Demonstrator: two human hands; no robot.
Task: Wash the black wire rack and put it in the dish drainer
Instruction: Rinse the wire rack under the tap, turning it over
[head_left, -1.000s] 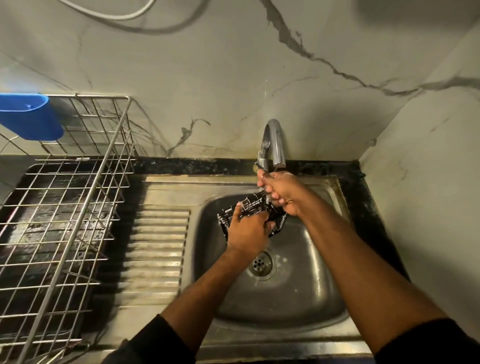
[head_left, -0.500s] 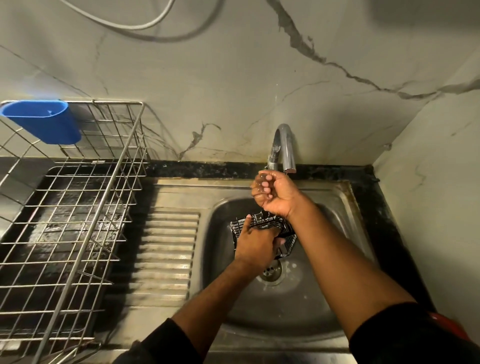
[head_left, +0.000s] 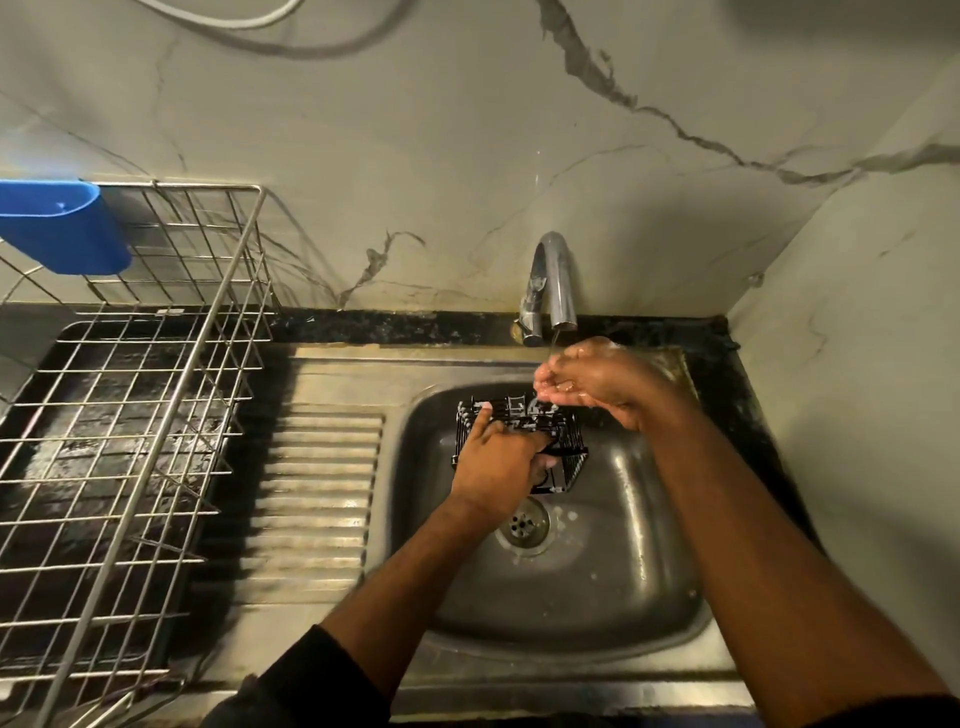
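Marble-patterned walls back a steel sink (head_left: 649, 597) where the left hand (head_left: 498, 467) grips the black wire rack (head_left: 563, 452) over the basin, the right hand (head_left: 592, 382) cupped, holding nothing, under the tap (head_left: 553, 280), with the dish drainer (head_left: 156, 415) well apart on the left.

Wire rack (head_left: 524, 436) in sink (head_left: 649, 613), drainer (head_left: 171, 415) left.

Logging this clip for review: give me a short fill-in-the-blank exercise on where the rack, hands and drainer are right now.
1. The black wire rack is held over the sink by the ____ hand.
2. The right hand is cupped under the ____.
3. The blue plastic holder hangs on the ____.
4. The sink's drain lies directly below the ____.

Missing words: left; faucet; dish drainer; rack
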